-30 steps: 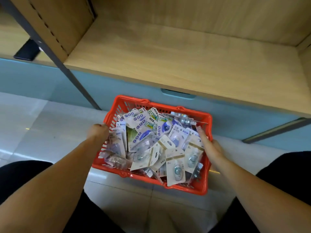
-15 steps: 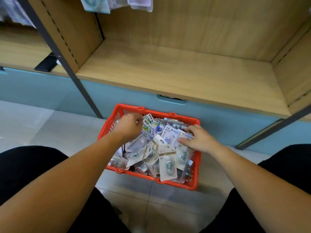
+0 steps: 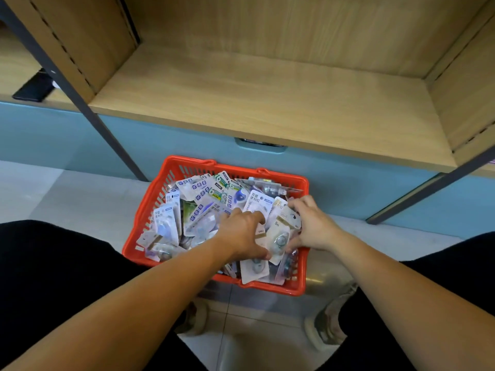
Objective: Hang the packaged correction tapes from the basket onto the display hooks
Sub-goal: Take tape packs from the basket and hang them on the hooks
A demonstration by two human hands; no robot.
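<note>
A red plastic basket [image 3: 150, 226] stands on the floor in front of me, heaped with several packaged correction tapes [image 3: 203, 194] on white and blue cards. My left hand [image 3: 241, 234] reaches into the right half of the pile, fingers and thumb curled round a carded pack. My right hand [image 3: 312, 226] is beside it at the basket's right side, with fingers over the top and thumb under a white "8m" pack [image 3: 280, 238] that lies between the two hands. No display hooks are in view.
An empty wooden shelf bay [image 3: 267, 103] sits above a pale blue base panel [image 3: 80, 140] behind the basket. Dark metal uprights [image 3: 88, 113] slant down on both sides. A black flat object [image 3: 33, 88] lies on the left shelf. My knees and shoes flank the tiled floor.
My left hand moved from the basket's back left to its right half, next to the right hand. The view tipped down, so the hanging packs at the top left are gone from sight.
</note>
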